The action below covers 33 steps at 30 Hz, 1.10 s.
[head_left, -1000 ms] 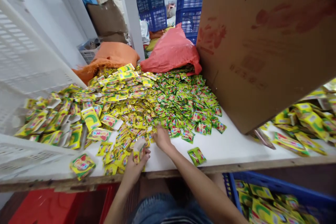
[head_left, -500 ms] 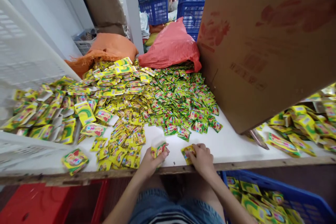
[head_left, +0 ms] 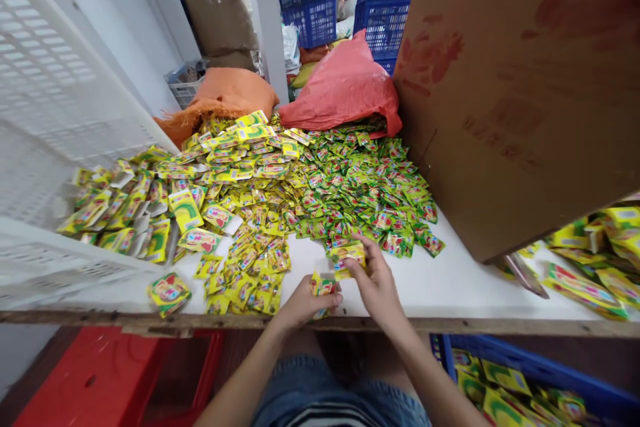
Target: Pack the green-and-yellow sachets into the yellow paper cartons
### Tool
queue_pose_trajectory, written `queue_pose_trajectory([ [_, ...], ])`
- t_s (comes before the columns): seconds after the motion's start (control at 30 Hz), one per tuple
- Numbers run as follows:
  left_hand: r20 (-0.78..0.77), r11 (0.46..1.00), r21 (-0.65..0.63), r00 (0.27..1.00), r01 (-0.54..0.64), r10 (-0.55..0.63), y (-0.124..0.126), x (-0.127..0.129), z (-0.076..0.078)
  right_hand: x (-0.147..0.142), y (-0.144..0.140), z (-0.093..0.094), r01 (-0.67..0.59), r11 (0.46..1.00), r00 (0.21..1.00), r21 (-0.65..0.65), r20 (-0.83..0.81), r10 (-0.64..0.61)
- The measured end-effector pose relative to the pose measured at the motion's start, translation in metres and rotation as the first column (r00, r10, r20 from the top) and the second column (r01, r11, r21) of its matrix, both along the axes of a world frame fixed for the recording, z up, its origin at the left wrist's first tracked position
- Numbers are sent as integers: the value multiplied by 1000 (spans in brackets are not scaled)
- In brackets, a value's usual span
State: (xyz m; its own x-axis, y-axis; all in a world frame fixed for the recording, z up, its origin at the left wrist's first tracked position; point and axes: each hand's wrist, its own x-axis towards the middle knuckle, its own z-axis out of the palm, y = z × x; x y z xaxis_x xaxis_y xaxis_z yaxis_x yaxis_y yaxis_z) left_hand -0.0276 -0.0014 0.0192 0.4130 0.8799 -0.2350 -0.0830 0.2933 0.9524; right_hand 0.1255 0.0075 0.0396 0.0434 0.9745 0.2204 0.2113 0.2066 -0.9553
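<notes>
Near the bottom middle of the frame, the left hand [head_left: 305, 303] is closing its fingers around a small stack of yellow packets [head_left: 323, 285], just above the front edge of the white table [head_left: 450, 280]. Right beside it, a little higher, the right hand [head_left: 377, 283] is pinching another yellow packet [head_left: 347, 255] between thumb and fingertips. The two hands are nearly touching. Behind them, filling the middle of the frame, a big pile of green and yellow packets [head_left: 325, 187] is lying on the table. A big brown cardboard box [head_left: 525, 80] is leaning at the upper right. A white plastic crate [head_left: 50, 113] is standing at the left. A blue crate [head_left: 525, 380] with more packets is sitting at the bottom right, under the table.
</notes>
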Motion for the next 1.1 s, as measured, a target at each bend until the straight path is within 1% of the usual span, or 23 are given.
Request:
queue_pose_trajectory([
  [0.07, 3, 1000, 30, 1000, 9, -9, 1, -2, -2, -11, 0, 5, -49, 995, 991, 91, 131, 37],
  [0.17, 2, 998, 56, 1000, -2, 2, 1, -4, -4, -12, -1, 8, -207, 965, 922, 160, 363, 137],
  [0.3, -8, 998, 66, 1000, 7, -6, 3, -4, -7, -6, -1, 22, -367, 922, 798, 124, 552, 243],
  [0.4, -17, 997, 76, 1000, 1, 0, 4, -3, -12, -8, 0, 35, -460, 885, 711, 72, 627, 318],
  [0.43, -21, 997, 82, 1000, -7, 9, 4, -3, -13, -8, 1, 38, -486, 872, 695, 58, 630, 346],
  [0.47, -23, 996, 87, 1000, -16, 18, 4, -3, -14, -9, 1, 38, -496, 867, 696, 49, 619, 363],
  [0.5, -20, 996, 90, 999, -24, 26, 4, -4, -15, -9, 1, 38, -485, 874, 715, 46, 596, 366],
  [0.53, -16, 995, 91, 999, -27, 29, 4, -5, -15, -9, 1, 36, -455, 889, 746, 49, 566, 350],
  [0.6, -16, 995, 99, 1000, -23, 25, 4, -6, -14, -8, 1, 29, -371, 926, 799, 77, 534, 276],
  [0.67, -39, 994, 111, 999, -1, 6, 5, -6, -12, -8, -1, 21, -316, 942, 800, 110, 566, 202],
  [0.73, -67, 993, 118, 998, 22, -15, 6, -6, -9, -8, -4, 14, -305, 943, 772, 135, 615, 161],
  [0.8, -44, 992, 126, 999, -2, 7, 6, -5, -8, -7, -7, 8, -289, 947, 772, 140, 620, 144],
  [0.87, 42, 988, 120, 995, -94, 90, 4, -5, -7, -5, -10, 1, -237, 963, 835, 129, 534, 134],
  [0.93, 123, 977, 94, 976, -190, 178, 1, -4, -7, -2, -12, -7, -185, 980, 917, 69, 371, 147],
  [0.97, 141, 972, 88, 969, -217, 204, -1, -4, -8, -2, -13, -12, -173, 985, 946, 28, 284, 158],
  [1.03, 145, 962, 115, 963, -246, 229, -6, -3, -9, -3, -15, -22, -175, 984, 970, -37, 162, 179],
  [1.1, 141, 938, 172, 949, -302, 281, -10, -3, -10, -5, -18, -30, -159, 986, 980, -38, 115, 163],
])
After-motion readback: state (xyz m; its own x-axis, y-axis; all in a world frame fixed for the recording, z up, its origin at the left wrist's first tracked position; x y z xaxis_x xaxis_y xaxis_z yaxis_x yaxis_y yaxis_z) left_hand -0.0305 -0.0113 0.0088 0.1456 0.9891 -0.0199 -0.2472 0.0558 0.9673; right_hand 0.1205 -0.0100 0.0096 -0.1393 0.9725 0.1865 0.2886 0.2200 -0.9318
